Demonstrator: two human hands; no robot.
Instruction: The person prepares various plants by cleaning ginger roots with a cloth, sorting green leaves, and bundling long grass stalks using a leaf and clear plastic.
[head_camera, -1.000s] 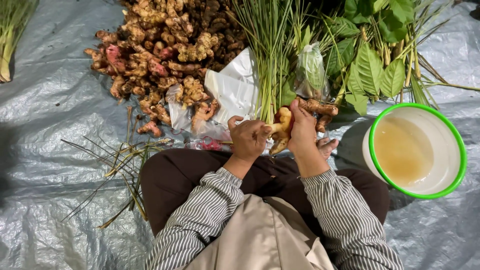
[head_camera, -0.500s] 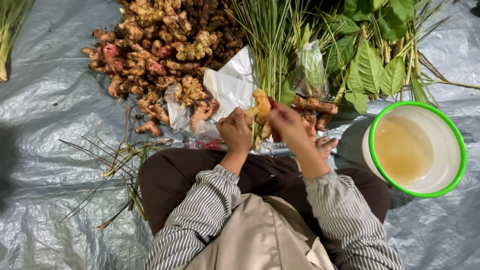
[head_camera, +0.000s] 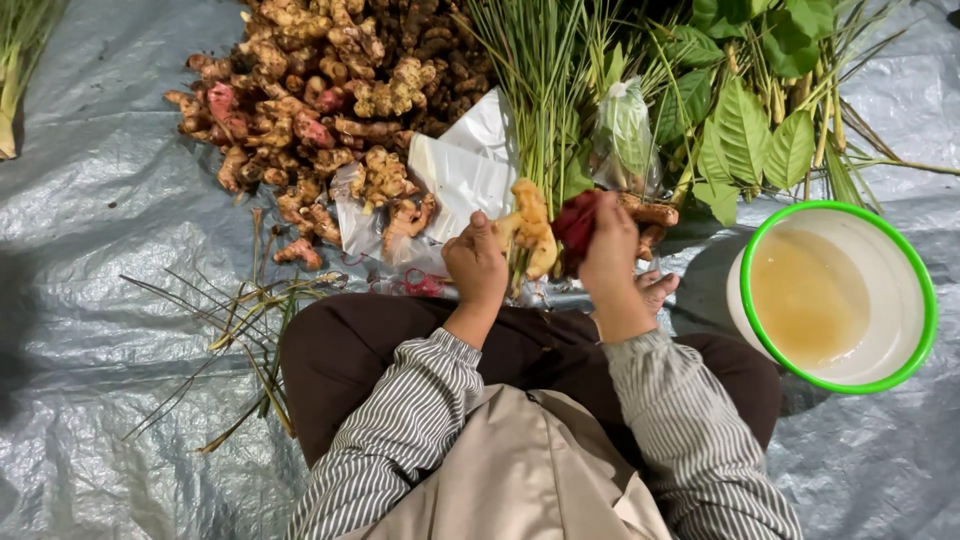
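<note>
Bright overhead light, foil glare, sharp focus

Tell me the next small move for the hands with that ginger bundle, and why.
Probably bring the right hand around the bundle and cinch it: the left hand holds a yellow ginger piece against the lemongrass stalks, while the right presses something dark red beside it, so the pieces look gathered but loose.

Around you lie a heap of ginger roots (head_camera: 320, 110), upright lemongrass stalks (head_camera: 545, 90), leafy green stems (head_camera: 750, 120) — and a green-rimmed white bowl (head_camera: 905, 300) of cloudy liquid on the silver tarp (head_camera: 90, 260).
</note>
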